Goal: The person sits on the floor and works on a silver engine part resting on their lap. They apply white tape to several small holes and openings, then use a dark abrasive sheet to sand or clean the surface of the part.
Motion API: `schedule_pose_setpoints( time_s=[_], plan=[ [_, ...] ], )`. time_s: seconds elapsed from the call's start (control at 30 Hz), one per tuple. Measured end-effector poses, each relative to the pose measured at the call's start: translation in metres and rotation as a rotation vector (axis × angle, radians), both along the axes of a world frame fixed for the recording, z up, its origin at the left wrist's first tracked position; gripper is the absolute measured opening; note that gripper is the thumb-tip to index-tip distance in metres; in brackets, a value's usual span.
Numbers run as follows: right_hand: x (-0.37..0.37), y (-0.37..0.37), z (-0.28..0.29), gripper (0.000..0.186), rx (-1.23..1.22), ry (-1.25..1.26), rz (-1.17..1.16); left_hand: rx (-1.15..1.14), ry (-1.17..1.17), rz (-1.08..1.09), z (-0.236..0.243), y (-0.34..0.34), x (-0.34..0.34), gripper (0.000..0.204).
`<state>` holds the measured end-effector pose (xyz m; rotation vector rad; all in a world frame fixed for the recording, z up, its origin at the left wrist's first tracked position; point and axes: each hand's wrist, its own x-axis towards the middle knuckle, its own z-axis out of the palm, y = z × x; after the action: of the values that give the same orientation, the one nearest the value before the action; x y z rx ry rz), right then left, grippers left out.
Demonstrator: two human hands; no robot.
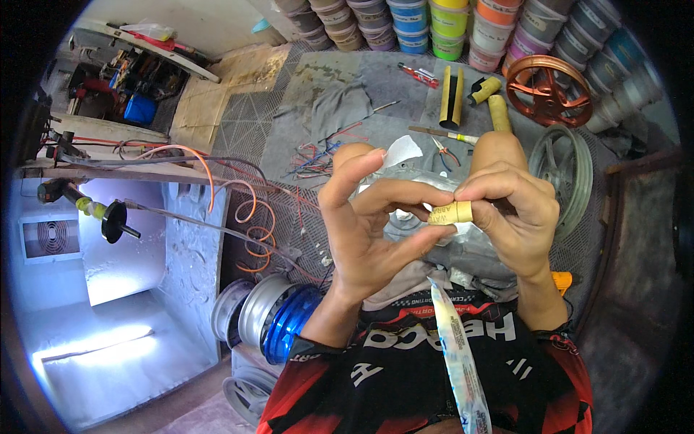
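Both hands meet in front of me around a small rolled strip of yellow sandpaper (452,213) with dark print on its back. My left hand (369,231) pinches its left end between thumb and a finger. Its right end is gripped by the thumb and fingers of my right hand (513,213). A white torn scrap (403,151) shows beside a raised left fingertip; whether that finger touches it, I cannot tell. Beneath my hands lies a silvery metal part (473,242), mostly hidden by them.
Ahead on the grey mat (311,79) lie pliers (448,153), a file (448,135), curled sandpaper (452,98) and scattered wires (322,159). A copper-coloured wheel rim (549,90) and paint buckets (448,29) stand beyond. Left are an orange coiled hose (249,210) and a blue rim (289,322).
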<state>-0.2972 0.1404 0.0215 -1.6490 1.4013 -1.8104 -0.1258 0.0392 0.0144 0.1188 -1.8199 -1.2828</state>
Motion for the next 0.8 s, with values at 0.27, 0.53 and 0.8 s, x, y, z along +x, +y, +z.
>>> schedule_pose_setpoints(
  time_s=[0.27,0.53,0.8],
  plan=[
    [0.001,0.001,-0.008,0.011,0.048,-0.069,0.023,-0.066,0.013,-0.002,-0.005,-0.005,-0.001,0.083],
    [0.002,0.002,0.007,0.022,-0.103,0.523,-0.181,0.000,-0.040,0.035,-0.007,0.000,0.000,0.070],
    [0.001,0.003,0.013,0.024,-0.056,0.540,-0.148,-0.021,0.040,0.032,-0.014,0.007,-0.002,0.065]
  ],
)
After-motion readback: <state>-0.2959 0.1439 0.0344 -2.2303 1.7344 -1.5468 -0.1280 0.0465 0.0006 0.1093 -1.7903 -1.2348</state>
